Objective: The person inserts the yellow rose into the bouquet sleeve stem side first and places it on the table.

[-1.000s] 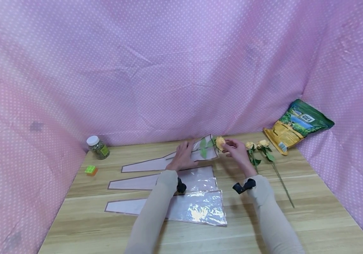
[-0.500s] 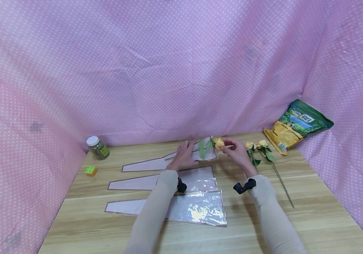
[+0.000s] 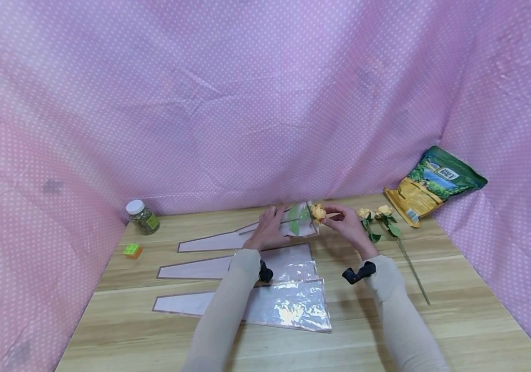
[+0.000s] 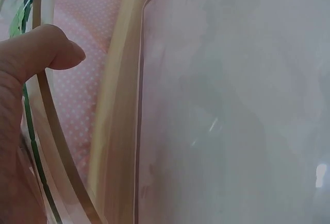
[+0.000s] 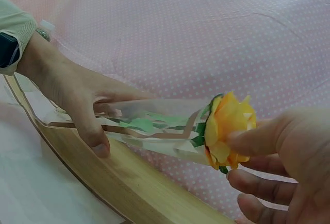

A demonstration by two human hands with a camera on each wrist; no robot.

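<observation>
A clear flower sleeve with a brown border (image 3: 214,242) lies tapered end left at the back of the table. My left hand (image 3: 267,230) grips it near its wide end; in the left wrist view the thumb (image 4: 56,49) curls over the border. The stem and green leaves (image 5: 149,123) of a yellow rose (image 5: 227,131) are inside the sleeve, while the bloom sits just at the wide opening. With thumb and fingers, my right hand (image 5: 304,167) pinches the bloom from the right. Part of the stem is hidden behind my left hand.
Two more sleeves, a middle one (image 3: 191,268) and a nearer one (image 3: 289,305), lie in front. Two more yellow roses (image 3: 384,211) rest at the right beside a green-and-yellow bag (image 3: 437,181). A white-capped jar (image 3: 143,218) and a small green-and-orange block (image 3: 133,251) stand left.
My right hand has moved the rose slightly left, deeper into the sleeve, so the bloom is now nearer its opening. My left hand has stayed in place.
</observation>
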